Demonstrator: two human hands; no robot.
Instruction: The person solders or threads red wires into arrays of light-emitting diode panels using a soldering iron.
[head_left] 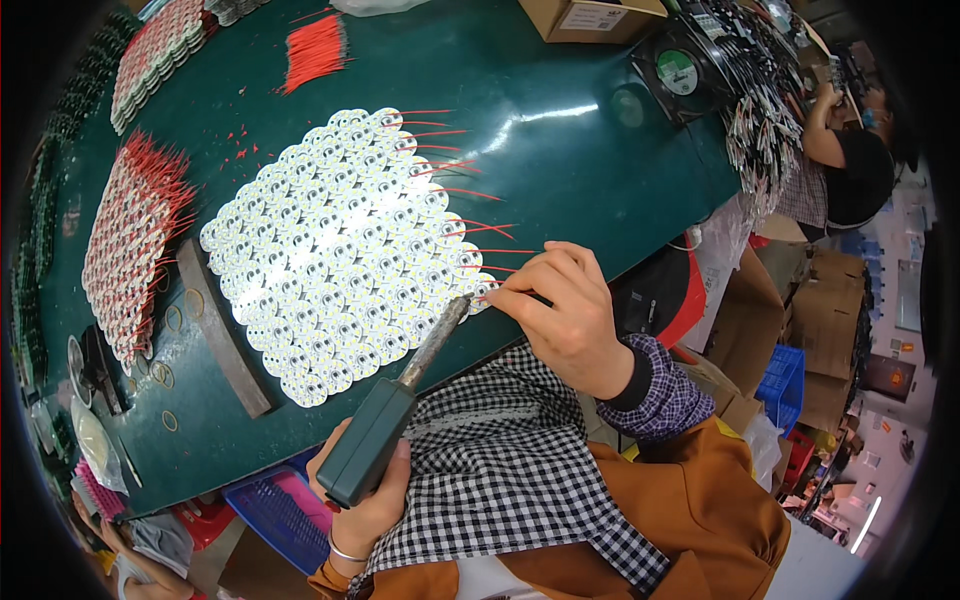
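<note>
My left hand [372, 505] is closed around the green handle of a soldering iron [372, 440]. The iron's metal tip meets the near right corner of a panel of white round LED boards [330, 240] lying on the green table. Just beside that tip, the fingertips of my right hand [570, 318] pinch a thin red wire, mostly hidden by the fingers. Along the panel's right edge several red wires [475, 192] stick out from the boards.
Left of the panel lie a flat metal bar [222, 330], rubber bands [170, 420] and a stack of boards with red wires [130, 240]. A bundle of red wires [316, 52] sits at the back. Far right are a cable pile [755, 130], a cardboard box [590, 18] and another person [850, 160].
</note>
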